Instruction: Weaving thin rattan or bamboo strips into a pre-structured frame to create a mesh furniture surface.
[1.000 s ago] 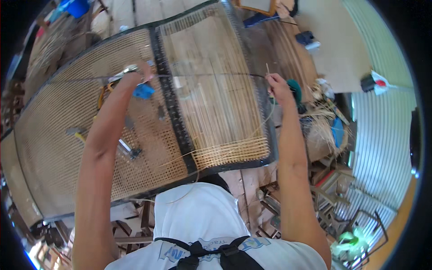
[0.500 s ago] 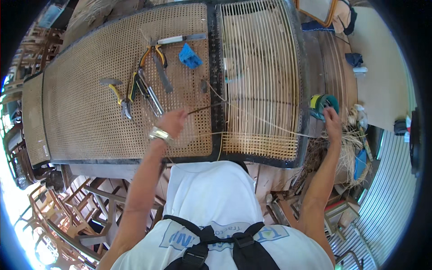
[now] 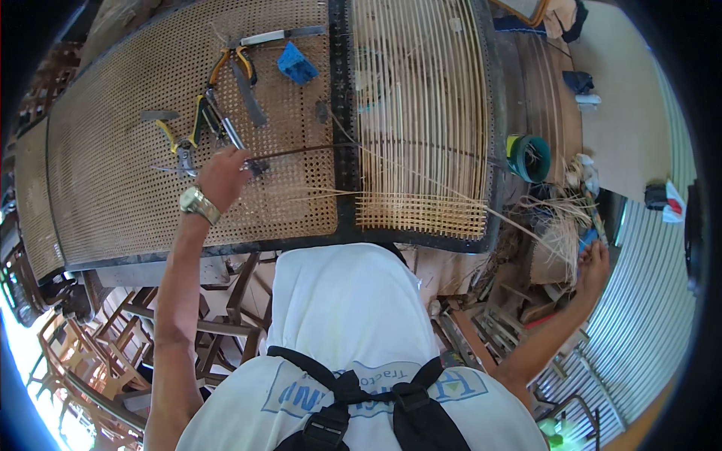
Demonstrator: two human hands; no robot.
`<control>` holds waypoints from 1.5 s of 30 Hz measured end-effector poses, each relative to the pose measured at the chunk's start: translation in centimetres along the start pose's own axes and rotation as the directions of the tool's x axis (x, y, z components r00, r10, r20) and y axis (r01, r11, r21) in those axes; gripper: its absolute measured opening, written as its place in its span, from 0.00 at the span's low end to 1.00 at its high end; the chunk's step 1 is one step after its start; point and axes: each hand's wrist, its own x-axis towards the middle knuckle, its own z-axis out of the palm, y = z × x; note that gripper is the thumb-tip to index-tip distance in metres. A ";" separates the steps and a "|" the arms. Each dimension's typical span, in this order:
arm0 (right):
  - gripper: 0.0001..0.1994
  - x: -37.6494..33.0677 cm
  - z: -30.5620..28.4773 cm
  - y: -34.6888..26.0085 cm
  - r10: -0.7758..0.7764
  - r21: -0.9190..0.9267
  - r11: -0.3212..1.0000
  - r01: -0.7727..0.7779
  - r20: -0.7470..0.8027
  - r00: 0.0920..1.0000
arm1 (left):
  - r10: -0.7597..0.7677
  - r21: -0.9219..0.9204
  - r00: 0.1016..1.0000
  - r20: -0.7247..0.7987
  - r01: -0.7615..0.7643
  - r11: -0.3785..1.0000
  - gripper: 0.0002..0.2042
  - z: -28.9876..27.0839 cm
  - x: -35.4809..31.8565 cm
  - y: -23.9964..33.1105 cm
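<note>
In the head view we look down on a large black-framed cane panel (image 3: 342, 113) lying flat before us, bent by the lens. Its left section is a finished pale honeycomb weave (image 3: 113, 150); its right section is only partly woven, with long parallel cane strands (image 3: 421, 98) running toward the far edge and a dense woven band (image 3: 421, 214) along the near edge.

Our left hand (image 3: 224, 171), with a metal wristwatch (image 3: 197, 203) on the wrist, rests on the finished weave near its middle, fingers closed on the end of a thin dark rod (image 3: 301, 150) that reaches rightward across the black centre bar. Just beyond the hand, toward the far edge, lie yellow-handled pliers (image 3: 180, 135), orange-handled pliers (image 3: 229, 60), a flat grey metal blade (image 3: 282, 34) and a blue crumpled piece (image 3: 295, 64).

A long pale cane strand (image 3: 451, 188) runs from the centre bar slanting over the unwoven section and off the panel's right near corner to our right hand (image 3: 594, 263), held out well to the right of the panel. That hand seems pinched on the strand's end, though it is too small for us to be certain. A green round tub (image 3: 530, 158) sits just beside the panel's right edge, with a loose bundle of raw cane (image 3: 560, 225) near the right hand.
</note>
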 end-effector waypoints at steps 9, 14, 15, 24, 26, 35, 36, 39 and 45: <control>0.08 -18.1 3.4 -10.8 -0.438 0.070 0.898 0.433 0.075 0.896 | 0.584 -0.382 0.763 -0.278 -0.646 0.661 0.28 10.8 7.3 23.5; 0.10 -15.7 -6.9 -13.8 -0.581 0.015 0.802 0.597 -0.217 0.785 | 0.389 -0.253 0.908 0.156 -0.344 0.904 0.19 11.3 3.6 13.9; 0.10 -15.0 -7.9 -13.5 -0.553 -0.001 0.820 0.573 -0.266 0.790 | 0.325 -0.149 0.942 0.079 -0.311 0.939 0.15 11.2 1.4 10.9; 0.09 -8.7 4.6 -3.0 -0.270 -0.301 0.905 0.299 0.136 0.953 | 0.010 -0.158 0.994 0.106 0.007 0.987 0.10 -0.7 -17.2 -1.9; 0.08 -8.6 6.6 -2.6 -0.273 -0.266 0.914 0.305 0.152 0.950 | -0.076 -0.205 0.995 0.057 0.086 0.975 0.11 0.0 -19.2 -3.2; 0.09 -8.8 3.4 -0.9 -0.212 -0.301 0.919 0.255 0.168 0.963 | -0.528 -0.480 0.624 -0.576 0.265 0.837 0.06 -0.7 -17.2 -6.5; 0.09 -9.4 3.5 -0.8 -0.211 -0.301 0.918 0.257 0.176 0.961 | -0.572 -0.538 0.513 -0.640 0.231 0.810 0.07 -0.7 -16.7 -6.8; 0.10 -11.3 4.6 -0.7 -0.148 -0.421 0.878 0.227 0.211 0.966 | -0.804 -0.706 0.249 -0.540 0.386 0.594 0.14 6.7 -20.9 -14.0; 0.10 -9.6 0.7 2.4 -0.194 -0.400 0.895 0.199 0.053 0.980 | -0.541 -0.319 0.803 -0.248 0.460 0.829 0.17 15.5 -17.5 1.7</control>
